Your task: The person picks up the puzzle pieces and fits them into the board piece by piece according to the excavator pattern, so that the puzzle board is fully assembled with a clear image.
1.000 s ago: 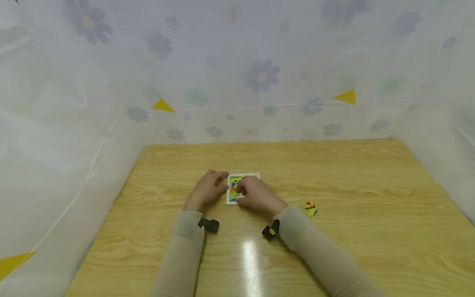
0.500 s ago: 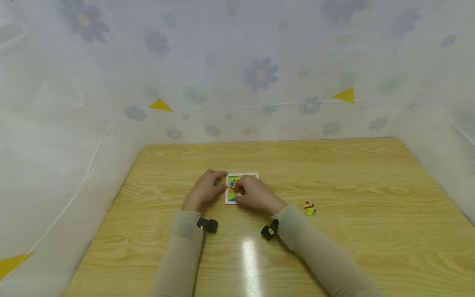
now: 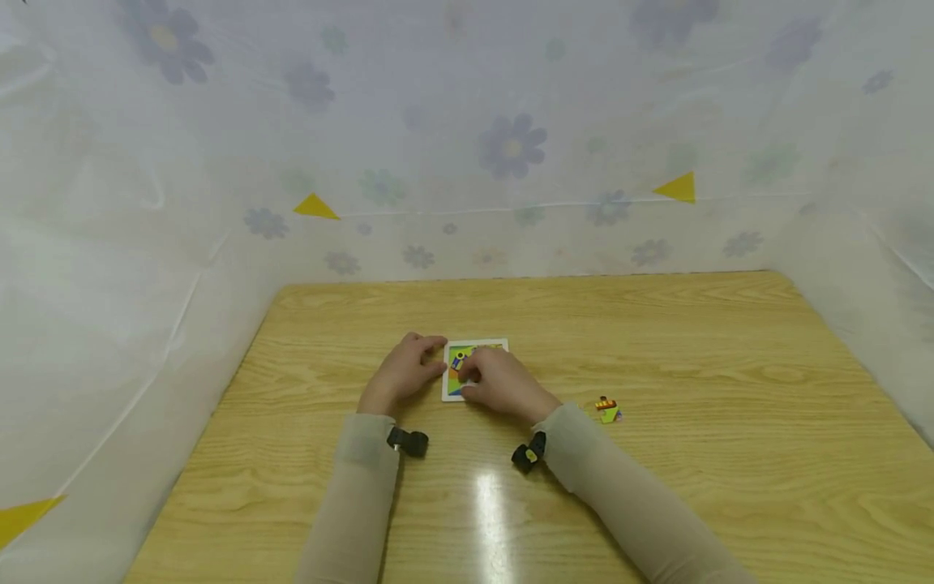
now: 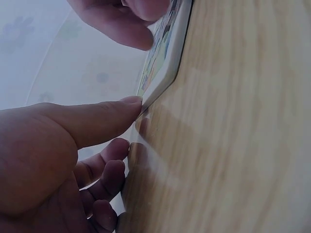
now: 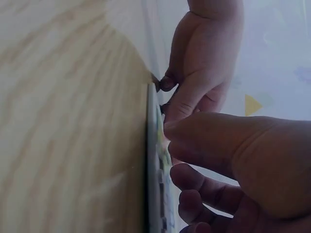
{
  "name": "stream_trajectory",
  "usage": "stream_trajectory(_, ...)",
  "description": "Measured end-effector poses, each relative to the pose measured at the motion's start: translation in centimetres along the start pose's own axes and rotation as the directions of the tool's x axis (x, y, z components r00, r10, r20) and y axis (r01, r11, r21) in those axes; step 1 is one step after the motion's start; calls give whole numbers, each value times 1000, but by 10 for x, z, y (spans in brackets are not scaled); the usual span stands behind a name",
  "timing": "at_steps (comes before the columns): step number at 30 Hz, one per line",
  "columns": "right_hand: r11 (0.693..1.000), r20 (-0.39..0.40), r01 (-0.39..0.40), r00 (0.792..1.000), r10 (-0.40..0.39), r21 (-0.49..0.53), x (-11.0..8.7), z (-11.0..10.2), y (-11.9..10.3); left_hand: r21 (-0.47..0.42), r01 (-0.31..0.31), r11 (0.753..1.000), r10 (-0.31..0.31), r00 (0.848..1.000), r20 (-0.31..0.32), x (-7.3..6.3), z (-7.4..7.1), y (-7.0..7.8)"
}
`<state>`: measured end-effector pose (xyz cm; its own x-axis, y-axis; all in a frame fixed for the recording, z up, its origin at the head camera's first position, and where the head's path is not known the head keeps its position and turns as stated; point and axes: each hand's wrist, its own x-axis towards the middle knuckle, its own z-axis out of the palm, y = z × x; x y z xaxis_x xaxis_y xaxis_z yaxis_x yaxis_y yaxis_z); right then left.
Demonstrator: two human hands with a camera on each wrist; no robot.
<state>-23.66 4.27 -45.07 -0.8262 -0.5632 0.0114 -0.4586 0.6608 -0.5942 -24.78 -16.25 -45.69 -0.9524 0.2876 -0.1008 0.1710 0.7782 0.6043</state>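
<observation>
A small jigsaw puzzle (image 3: 455,381) in a white-rimmed tray (image 3: 475,341) lies on the table, showing green, orange and blue printing. My left hand (image 3: 403,371) is at its left side; in the left wrist view the thumb (image 4: 114,114) touches the tray's corner while the other fingers curl loosely near the tabletop. Over the puzzle, my right hand (image 3: 503,383) has its fingers curled down, thumb and forefinger pinching at a puzzle piece that they mostly hide. To the right lies a loose cluster of puzzle pieces (image 3: 609,412), lime green with red and yellow.
The wood-grain table (image 3: 693,349) is enclosed by a pale curtain (image 3: 438,122) with a flower print. Yellow triangles (image 3: 679,188) mark the curtain. Each wrist carries a small black camera (image 3: 409,442).
Both hands stay almost where they were at the tray. My right hand shifts only slightly over the puzzle; the view itself drifts a little.
</observation>
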Motion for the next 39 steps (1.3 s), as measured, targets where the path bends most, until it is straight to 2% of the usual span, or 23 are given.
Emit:
stream_trajectory(7,997,-32,-19,999,21,78,-9,-18,2,-6,-7,1000,7,1000,-2,1,1,1)
stream_trajectory(15,981,-75,52,996,-38,187,-28,-37,8,7,-6,1000,6,1000,-12,3,1,-1)
stream_trajectory(20,971,-119,51,993,-23,234,-45,-49,15,9,3,1000,-3,1000,-11,3,3,-3)
stream_trajectory(26,972,-148,42,989,-7,231,-67,-64,28,2,-5,1000,5,1000,-8,1,2,-2)
stream_trajectory(31,980,-136,11,991,17,200,-84,-73,43,4,6,1000,-6,1000,-5,-2,2,1)
stream_trajectory(39,978,-101,-32,993,53,205,-101,-76,68,-10,18,1000,-18,1000,4,-1,1,1)
